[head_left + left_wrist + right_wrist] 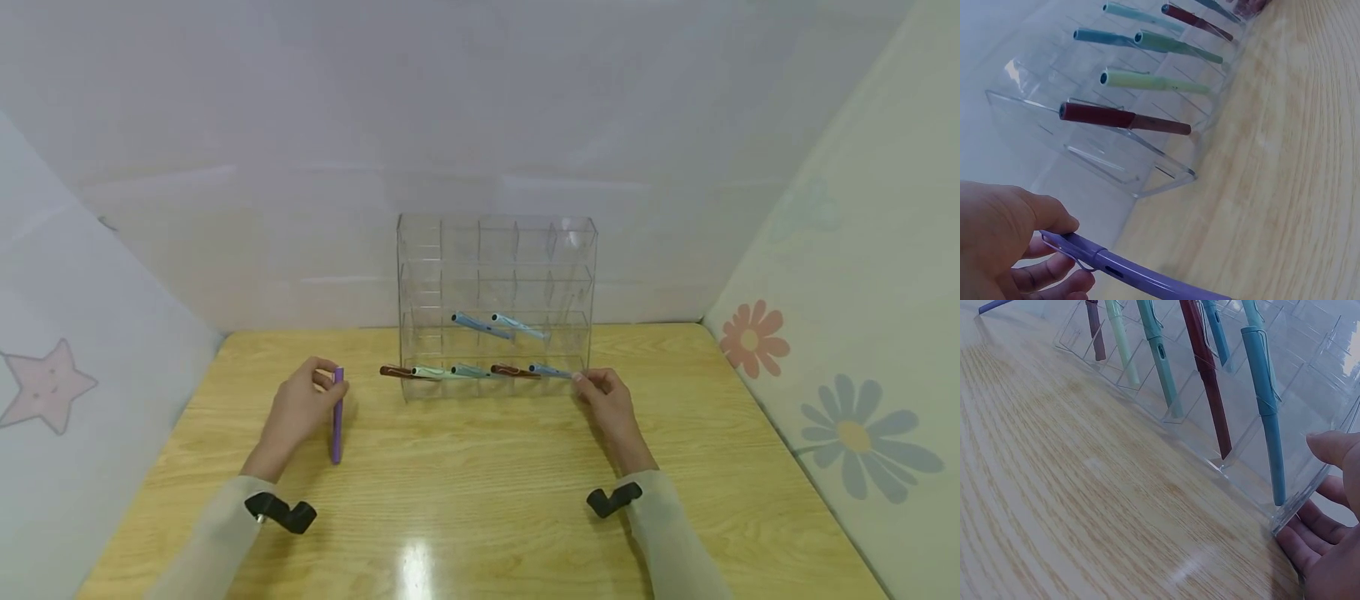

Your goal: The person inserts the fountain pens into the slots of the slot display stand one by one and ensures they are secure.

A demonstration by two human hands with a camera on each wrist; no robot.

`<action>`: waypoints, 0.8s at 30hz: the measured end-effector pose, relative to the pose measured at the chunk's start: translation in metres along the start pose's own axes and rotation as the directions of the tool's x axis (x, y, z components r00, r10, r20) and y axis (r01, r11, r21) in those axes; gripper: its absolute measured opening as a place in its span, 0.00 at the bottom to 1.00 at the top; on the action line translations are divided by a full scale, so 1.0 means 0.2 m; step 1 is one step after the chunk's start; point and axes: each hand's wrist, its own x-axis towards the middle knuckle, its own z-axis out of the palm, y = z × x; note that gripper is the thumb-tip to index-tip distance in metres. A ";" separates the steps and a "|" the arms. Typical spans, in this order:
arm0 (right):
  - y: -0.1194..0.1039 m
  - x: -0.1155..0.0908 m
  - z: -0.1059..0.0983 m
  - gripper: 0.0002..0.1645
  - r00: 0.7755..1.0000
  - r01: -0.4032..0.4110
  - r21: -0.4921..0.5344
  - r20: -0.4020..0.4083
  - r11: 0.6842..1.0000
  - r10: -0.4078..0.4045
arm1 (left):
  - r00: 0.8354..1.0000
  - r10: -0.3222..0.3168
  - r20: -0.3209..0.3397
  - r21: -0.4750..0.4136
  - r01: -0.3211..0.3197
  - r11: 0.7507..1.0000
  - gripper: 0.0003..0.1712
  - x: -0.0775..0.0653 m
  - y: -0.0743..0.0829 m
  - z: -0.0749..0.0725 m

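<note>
My left hand (302, 406) pinches a purple fountain pen (337, 425) by its clipped cap, left of the rack; the barrel points down toward me. A clear acrylic pen rack (495, 242) with tiered compartments stands at the back of the table. At its lower right corner, my right hand (609, 404) grips the side panel, thumb in front and fingers behind. The bottom row holds slanted pens: a dark red pen (1125, 119), a pale green pen (1154, 81), a green pen (1159, 356), another dark red pen (1207, 378) and a blue pen (1264, 387) nearest the right hand.
One row up, a blue pen (482, 326) and a light blue pen (520, 326) sit side by side. Under everything is a wood-grain table (465, 492), with a pale wall (480, 108) behind the rack and patterned panels on both sides.
</note>
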 end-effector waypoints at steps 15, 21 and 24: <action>0.01 0.00 0.01 0.22 1.000 0.012 0.009 -0.004 1.000 -0.012 | 0.996 0.074 -0.053 0.021 -0.073 0.997 0.26 -0.07 0.07 -0.04; 0.01 0.01 0.01 0.22 1.000 0.020 -0.003 -0.005 1.000 -0.020 | 0.995 0.092 -0.043 0.029 -0.091 0.995 0.27 -0.10 0.10 -0.08; 0.02 0.01 0.01 0.22 1.000 0.023 -0.005 -0.005 1.000 -0.023 | 0.994 0.099 -0.043 0.035 -0.098 0.995 0.27 -0.10 0.10 -0.10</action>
